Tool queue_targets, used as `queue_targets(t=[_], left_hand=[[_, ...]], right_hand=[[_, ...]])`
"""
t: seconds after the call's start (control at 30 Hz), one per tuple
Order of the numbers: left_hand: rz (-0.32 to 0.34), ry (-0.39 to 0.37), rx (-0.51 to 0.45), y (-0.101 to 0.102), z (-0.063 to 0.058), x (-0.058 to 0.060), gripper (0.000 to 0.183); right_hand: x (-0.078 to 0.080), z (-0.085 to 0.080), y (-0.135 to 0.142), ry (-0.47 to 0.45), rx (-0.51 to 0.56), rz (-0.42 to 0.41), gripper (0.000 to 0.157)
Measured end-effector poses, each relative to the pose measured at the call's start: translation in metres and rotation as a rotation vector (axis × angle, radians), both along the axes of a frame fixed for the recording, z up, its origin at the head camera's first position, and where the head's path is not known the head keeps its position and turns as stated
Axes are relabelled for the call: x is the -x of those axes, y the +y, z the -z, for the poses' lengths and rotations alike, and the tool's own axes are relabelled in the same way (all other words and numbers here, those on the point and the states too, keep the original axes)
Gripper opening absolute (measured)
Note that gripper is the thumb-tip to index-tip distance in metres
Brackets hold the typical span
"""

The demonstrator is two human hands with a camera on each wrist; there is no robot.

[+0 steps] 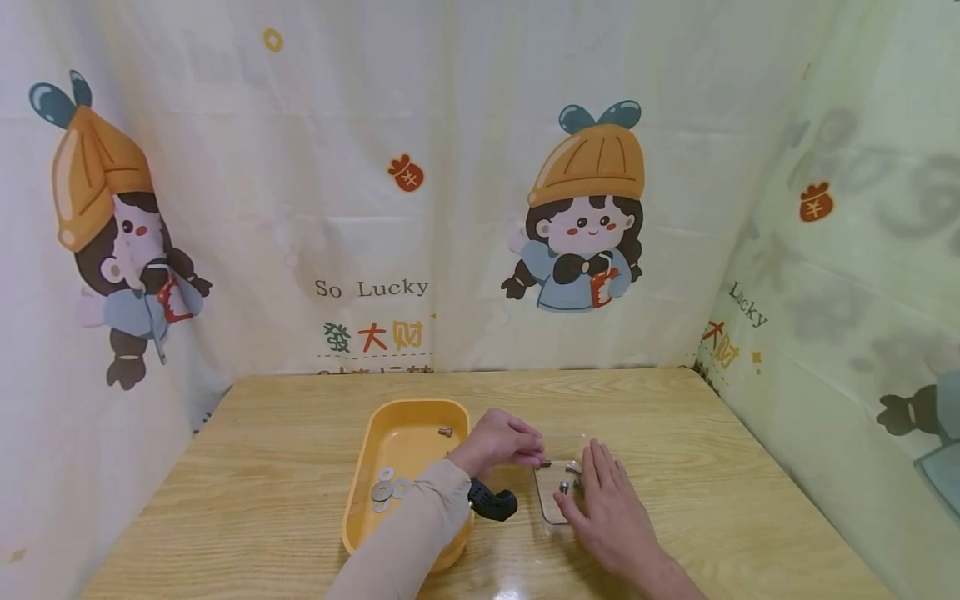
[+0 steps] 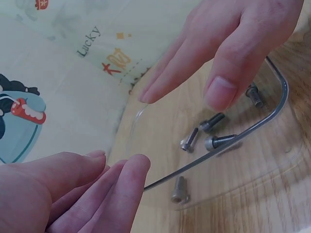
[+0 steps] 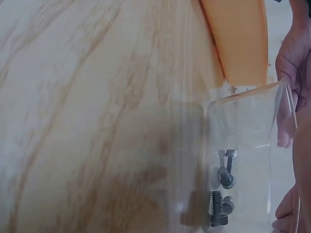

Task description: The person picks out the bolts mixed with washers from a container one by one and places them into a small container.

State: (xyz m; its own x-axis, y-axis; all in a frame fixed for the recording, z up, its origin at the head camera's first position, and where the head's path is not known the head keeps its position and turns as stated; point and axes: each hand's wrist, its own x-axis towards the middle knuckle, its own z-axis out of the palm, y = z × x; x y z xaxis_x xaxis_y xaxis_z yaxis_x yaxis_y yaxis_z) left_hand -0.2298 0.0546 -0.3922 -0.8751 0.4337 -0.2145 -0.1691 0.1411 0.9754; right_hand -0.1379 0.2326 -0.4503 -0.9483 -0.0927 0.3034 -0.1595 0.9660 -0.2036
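A clear plastic box [image 1: 556, 518] on the table holds several socket-head bolts [image 2: 214, 121]. My left hand [image 1: 504, 440] is at the box's left rim, its fingertips [image 2: 138, 167] close together with no object visible between them. One bolt [image 1: 545, 464] lies just below these fingertips; the left wrist view shows a bolt [image 2: 179, 190] through the clear wall. Along the box's right side lies my right hand [image 1: 617, 510], fingers extended and thumb [image 2: 221, 92] over the box. In the right wrist view most of the right hand is out of sight.
Left of the box stands a yellow tray [image 1: 352, 508], partly behind the left forearm. Inside it are several flat washers [image 1: 382, 490] and a bolt [image 1: 446, 432]. A black curved wrist mount [image 1: 493, 502] sticks out beside the left wrist. Printed curtains [image 1: 465, 100] enclose the table.
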Motion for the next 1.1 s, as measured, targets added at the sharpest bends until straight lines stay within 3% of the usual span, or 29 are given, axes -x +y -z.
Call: queue_targets(t=[0.53,0.73,1.1], left_hand=[[-0.014,-0.007,-0.022,-0.02,-0.007,0.006,0.018],[-0.048,-0.029,-0.062,-0.027,-0.01,0.008,0.017],[-0.056,-0.007,-0.068,-0.046,-0.012,0.01,0.022]], right_hand=[[0.004,-0.011,-0.008,0.054,-0.03,-0.023,0.082],[0.004,-0.018,-0.015,0.042,-0.023,-0.031,0.081],[0.003,-0.022,-0.027,0.076,-0.014,-0.067,0.082]])
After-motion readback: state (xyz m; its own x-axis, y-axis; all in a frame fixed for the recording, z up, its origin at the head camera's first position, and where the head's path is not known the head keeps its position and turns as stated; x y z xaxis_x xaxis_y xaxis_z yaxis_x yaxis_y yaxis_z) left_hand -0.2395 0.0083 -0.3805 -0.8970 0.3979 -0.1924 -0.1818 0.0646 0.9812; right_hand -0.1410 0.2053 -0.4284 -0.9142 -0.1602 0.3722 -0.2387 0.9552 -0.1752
